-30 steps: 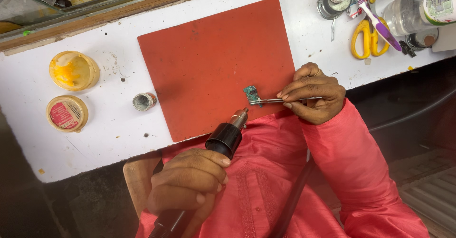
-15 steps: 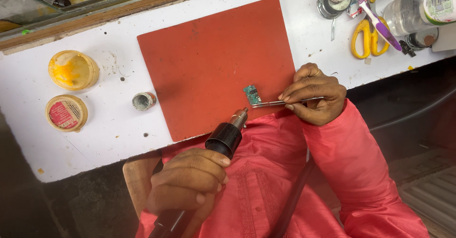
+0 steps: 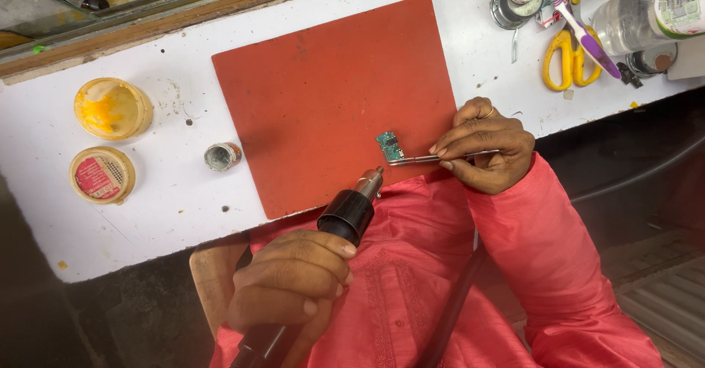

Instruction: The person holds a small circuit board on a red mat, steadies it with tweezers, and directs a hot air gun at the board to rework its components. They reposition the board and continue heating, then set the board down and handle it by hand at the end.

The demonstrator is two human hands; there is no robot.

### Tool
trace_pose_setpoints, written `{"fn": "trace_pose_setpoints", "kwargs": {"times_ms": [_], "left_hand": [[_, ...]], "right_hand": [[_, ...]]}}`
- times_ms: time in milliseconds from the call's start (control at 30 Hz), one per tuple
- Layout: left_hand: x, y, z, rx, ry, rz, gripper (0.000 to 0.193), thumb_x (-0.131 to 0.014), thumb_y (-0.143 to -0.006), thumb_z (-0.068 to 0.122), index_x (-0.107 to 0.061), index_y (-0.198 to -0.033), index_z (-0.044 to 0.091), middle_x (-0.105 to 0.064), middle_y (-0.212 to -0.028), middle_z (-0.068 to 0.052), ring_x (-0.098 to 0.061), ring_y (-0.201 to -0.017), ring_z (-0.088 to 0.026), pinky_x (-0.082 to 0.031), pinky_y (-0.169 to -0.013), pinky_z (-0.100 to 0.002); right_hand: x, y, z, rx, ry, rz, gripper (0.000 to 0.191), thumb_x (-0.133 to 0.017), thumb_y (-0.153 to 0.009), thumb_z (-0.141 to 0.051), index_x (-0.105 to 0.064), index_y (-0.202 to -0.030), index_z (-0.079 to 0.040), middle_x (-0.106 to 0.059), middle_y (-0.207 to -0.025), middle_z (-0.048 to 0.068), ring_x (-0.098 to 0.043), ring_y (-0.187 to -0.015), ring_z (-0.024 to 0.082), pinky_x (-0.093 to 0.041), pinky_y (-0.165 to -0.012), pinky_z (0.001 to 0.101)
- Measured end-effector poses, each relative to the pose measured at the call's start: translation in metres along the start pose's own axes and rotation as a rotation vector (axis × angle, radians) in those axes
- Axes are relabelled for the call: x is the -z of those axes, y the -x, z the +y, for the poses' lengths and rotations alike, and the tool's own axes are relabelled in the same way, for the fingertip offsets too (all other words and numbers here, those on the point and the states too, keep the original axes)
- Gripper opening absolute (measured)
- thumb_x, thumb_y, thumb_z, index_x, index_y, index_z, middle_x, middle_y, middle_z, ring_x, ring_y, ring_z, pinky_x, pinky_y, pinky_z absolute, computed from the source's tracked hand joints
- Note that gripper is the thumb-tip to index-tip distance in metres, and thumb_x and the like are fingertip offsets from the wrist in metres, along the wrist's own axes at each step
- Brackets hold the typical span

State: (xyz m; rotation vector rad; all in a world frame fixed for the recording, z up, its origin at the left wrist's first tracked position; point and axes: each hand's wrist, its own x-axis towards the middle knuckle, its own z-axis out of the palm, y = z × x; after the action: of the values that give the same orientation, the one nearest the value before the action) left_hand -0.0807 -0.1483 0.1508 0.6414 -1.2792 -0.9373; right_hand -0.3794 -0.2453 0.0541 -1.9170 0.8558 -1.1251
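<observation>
**White desk, red mat: hot-air work on a small board**

White desk (image 3: 169, 214) carries a red mat (image 3: 323, 96). On the mat's near edge lies a small green circuit board (image 3: 390, 146), pinched by metal tweezers (image 3: 440, 157) that the right hand (image 3: 485, 144) holds closed. The left hand (image 3: 290, 283) is wrapped tight around a black hot-air handpiece (image 3: 345, 217), nozzle just short of the board. Doing this well likely means steady tweezers and a nozzle held near, not touching.

A small green circuit board (image 3: 390, 146) lies flat near the front edge of the red mat (image 3: 330, 96) on the white counter (image 3: 147, 192), pinched at its near corner by slim metal tweezers (image 3: 433, 158). A black hot-air tool (image 3: 345, 217) with a metal nozzle points up at the board from just below, its tip close but apart.
</observation>
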Motion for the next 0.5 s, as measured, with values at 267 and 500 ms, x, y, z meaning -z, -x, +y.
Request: {"fn": "trace_pose_setpoints", "kwargs": {"times_ms": [267, 500], "left_hand": [[0.0, 0.0006, -0.0022, -0.025, 0.008, 0.005, 0.042, -0.077, -0.076, -0.013, -0.047, -0.094, 0.011, -0.066, -0.076, -0.007, -0.073, -0.067, -0.022, -0.068, -0.076, -0.046], [0.0009, 0.0007, -0.003, -0.037, 0.033, 0.004, 0.039, -0.076, -0.078, -0.011, -0.048, -0.093, 0.01, -0.067, -0.076, -0.008, -0.073, -0.066, -0.023, -0.068, -0.076, -0.047]], "right_hand": [[0.0014, -0.0003, -0.0001, 0.006, -0.008, -0.005, 0.022, -0.08, -0.074, 0.005, -0.076, -0.09, -0.011, -0.078, -0.093, 0.004, -0.06, -0.086, 0.013, -0.044, -0.089, 0.0312], [0.0006, 0.0004, -0.002, -0.022, -0.007, 0.013, 0.022, -0.081, -0.075, 0.005, -0.076, -0.091, -0.01, -0.077, -0.093, 0.004, -0.059, -0.089, 0.014, -0.045, -0.089, 0.0317]]}}
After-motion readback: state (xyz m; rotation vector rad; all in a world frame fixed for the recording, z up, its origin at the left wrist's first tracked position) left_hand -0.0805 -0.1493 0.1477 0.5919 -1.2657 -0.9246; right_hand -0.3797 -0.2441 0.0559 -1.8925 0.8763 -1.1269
